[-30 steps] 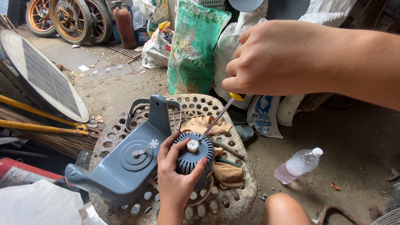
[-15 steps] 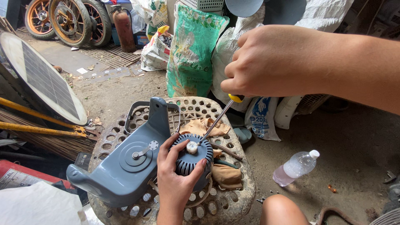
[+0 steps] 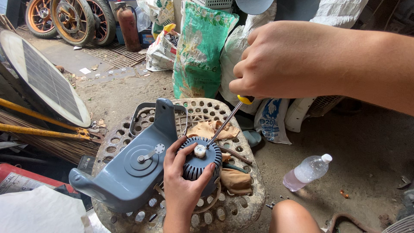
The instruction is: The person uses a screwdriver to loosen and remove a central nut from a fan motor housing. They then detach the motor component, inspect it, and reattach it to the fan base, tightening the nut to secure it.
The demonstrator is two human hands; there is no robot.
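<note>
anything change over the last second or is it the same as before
Almost nothing changed. The left hand still grips the dark ribbed motor on the perforated stool, and the right hand still holds the screwdriver with its tip at the motor's top. The view only shifted slightly. The grey housing, cloth and plastic bottle stayed put.

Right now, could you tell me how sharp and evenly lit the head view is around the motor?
Head view: soft daylight, no glare; the motor, left hand and screwdriver look sharp; the near right hand looms large from wide-angle distortion; the top background sits in shade.
</note>
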